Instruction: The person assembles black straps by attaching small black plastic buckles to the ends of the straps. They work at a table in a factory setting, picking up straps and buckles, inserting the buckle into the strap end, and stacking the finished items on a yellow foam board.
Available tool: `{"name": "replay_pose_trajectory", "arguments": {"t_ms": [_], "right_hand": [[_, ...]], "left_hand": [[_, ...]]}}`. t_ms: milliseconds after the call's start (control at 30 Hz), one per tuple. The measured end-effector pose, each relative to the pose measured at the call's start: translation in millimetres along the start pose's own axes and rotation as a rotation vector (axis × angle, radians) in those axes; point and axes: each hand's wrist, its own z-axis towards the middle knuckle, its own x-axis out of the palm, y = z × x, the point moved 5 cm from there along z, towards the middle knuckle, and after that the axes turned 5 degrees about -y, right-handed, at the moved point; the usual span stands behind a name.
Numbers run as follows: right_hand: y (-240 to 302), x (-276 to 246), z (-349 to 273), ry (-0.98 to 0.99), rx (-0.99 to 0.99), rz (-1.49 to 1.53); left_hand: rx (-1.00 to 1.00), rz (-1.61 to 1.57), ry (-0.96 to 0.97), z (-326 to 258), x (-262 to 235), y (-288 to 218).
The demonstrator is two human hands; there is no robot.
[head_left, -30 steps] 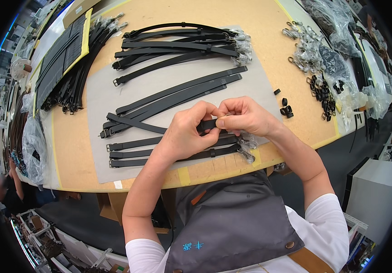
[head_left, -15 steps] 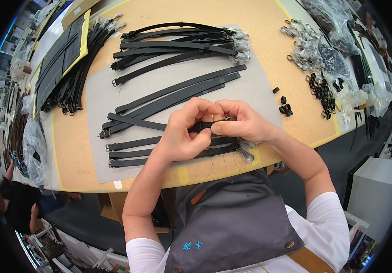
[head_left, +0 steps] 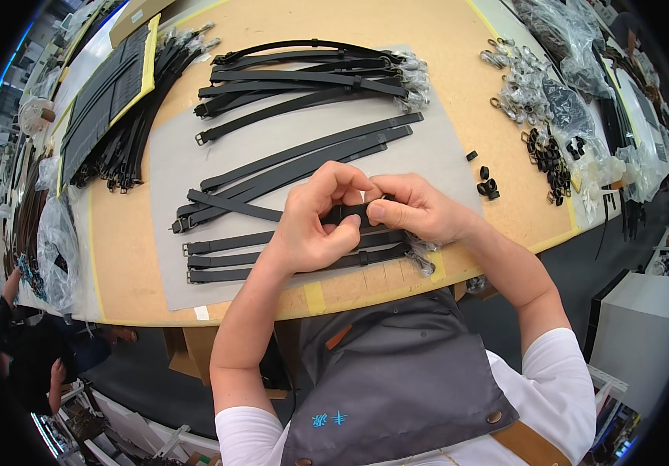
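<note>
A black strap (head_left: 245,207) runs from the left across the mat to my hands, its end raised above the mat. My left hand (head_left: 320,221) pinches the strap with bent fingers. Pressed against the same piece from the other side is my right hand (head_left: 421,211), its thumb lying on the dark strap near the left fingertips. The exact grip between the fingers is partly hidden. Under my hands lie several finished-looking straps (head_left: 226,262) with buckles at their left ends and plastic-wrapped metal clasps (head_left: 421,262) at the right. Beyond them rest several flat straps (head_left: 319,149).
A pile of buckled straps (head_left: 296,84) lies at the far side of the grey mat (head_left: 171,167). Small black loops (head_left: 489,186) sit to the right, near wrapped clasps (head_left: 522,85) and black buckles (head_left: 548,165). More straps (head_left: 121,159) hang around a board at left. A co-worker (head_left: 35,349) is at lower left.
My right hand has shifted slightly, its thumb and fingers now farther over the strap. The metal ring seen by the right fingers earlier is hidden now. The view has moved a little.
</note>
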Motion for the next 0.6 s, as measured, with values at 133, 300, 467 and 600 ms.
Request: {"name": "replay_pose_trajectory", "arguments": {"t_ms": [133, 300, 467, 600], "right_hand": [[0.4, 8.9, -0.5, -0.090, -0.127, -0.076], [1.5, 10.8, -1.8, -0.159, -0.140, -0.092], [-2.3, -19.8, -2.6, -0.150, -0.023, -0.320], [14.9, -53.3, 2.6, -0.275, -0.085, -0.529]], "left_hand": [[-0.022, -0.032, -0.010, -0.5, 2.9, 9.5], [-0.059, -0.099, 0.019, 2.0, 7.7, 8.5], [-0.117, 0.149, 0.058, 4.7, -4.3, 16.1], [-0.200, 0.501, 0.057, 5.0, -9.2, 15.2]]}}
